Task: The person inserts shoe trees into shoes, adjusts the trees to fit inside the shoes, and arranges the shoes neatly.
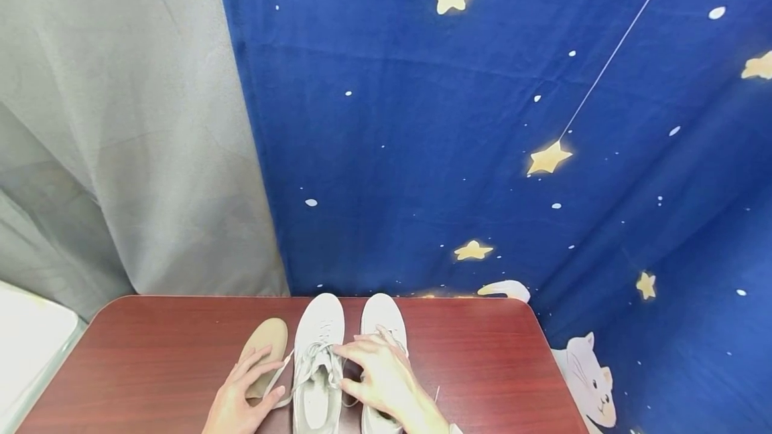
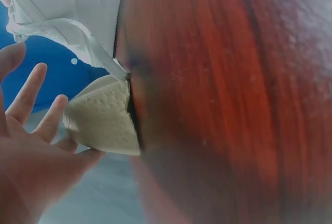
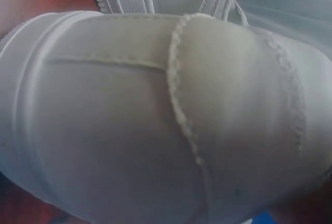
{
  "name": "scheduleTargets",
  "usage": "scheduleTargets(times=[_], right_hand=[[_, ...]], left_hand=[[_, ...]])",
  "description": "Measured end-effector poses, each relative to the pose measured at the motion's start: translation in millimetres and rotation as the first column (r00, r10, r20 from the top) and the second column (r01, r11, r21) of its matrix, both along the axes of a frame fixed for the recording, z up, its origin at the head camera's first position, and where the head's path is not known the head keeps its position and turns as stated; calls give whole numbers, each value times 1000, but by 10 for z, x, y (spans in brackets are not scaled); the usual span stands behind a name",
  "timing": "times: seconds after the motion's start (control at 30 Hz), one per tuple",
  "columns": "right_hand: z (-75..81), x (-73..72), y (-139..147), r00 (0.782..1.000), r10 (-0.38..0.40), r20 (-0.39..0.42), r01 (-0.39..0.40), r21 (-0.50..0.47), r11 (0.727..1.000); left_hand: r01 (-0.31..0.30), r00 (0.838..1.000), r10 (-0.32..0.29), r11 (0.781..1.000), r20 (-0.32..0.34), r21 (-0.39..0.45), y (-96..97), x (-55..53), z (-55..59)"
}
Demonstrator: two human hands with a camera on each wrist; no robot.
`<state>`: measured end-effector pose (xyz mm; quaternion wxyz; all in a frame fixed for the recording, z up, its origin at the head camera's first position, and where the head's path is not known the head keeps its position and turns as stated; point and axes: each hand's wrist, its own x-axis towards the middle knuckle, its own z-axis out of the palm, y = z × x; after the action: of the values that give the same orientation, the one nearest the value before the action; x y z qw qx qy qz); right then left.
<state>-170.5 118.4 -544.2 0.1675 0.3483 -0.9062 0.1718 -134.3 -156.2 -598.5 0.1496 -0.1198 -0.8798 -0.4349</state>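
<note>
Two white lace-up shoes stand side by side, toes pointing away: the left shoe (image 1: 315, 407) and the right shoe (image 1: 381, 307). Loose white lace (image 1: 283, 370) trails from the left shoe toward my left hand (image 1: 241, 397). That hand has its fingers spread beside a tan, toe-shaped piece (image 1: 274, 333), which looks like a moulded shoe insert with a rough edge (image 2: 104, 115). My right hand (image 1: 382, 370) reaches across the right shoe, its thumb and index finger apart at the left shoe's laced opening. A white shoe's heel (image 3: 119, 115) fills the right wrist view, where no hand shows.
Everything lies on a reddish-brown wooden table (image 1: 482, 360) with rounded far corners. Behind its far edge hang a grey curtain (image 1: 151, 153) and a blue star-patterned cloth (image 1: 410, 153). A white surface (image 1: 36, 347) stands beyond the table's left side.
</note>
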Motion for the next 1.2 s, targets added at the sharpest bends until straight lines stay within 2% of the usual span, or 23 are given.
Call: scheduleTargets(times=[0.17,0.33,0.43,0.67,0.93,1.2], right_hand=[[9,-37,-11,1000,10,-8,-11,-21,1000],[10,-68,-28,1000,10,-16,-10,-5,1000],[9,-84,-33,1000,2,-16,-2,12,1000],[22,-110,-35,1000,21,-23,-20,35,999],[56,-159,-43,999,32,22,-34,95,995],[66,-205,-49,997,72,13,-73,95,993]], left_hand=[[7,1000,-7,1000,0,21,-14,-3,-37],[-12,999,10,999,-53,-34,-56,-3,-77],[-3,998,0,999,-69,-54,-77,-6,-98],[7,998,-12,997,-67,-80,-119,-29,-131],[18,988,-35,994,-149,-111,-187,-66,-173],[0,993,-17,989,-118,-149,-252,-113,-192]])
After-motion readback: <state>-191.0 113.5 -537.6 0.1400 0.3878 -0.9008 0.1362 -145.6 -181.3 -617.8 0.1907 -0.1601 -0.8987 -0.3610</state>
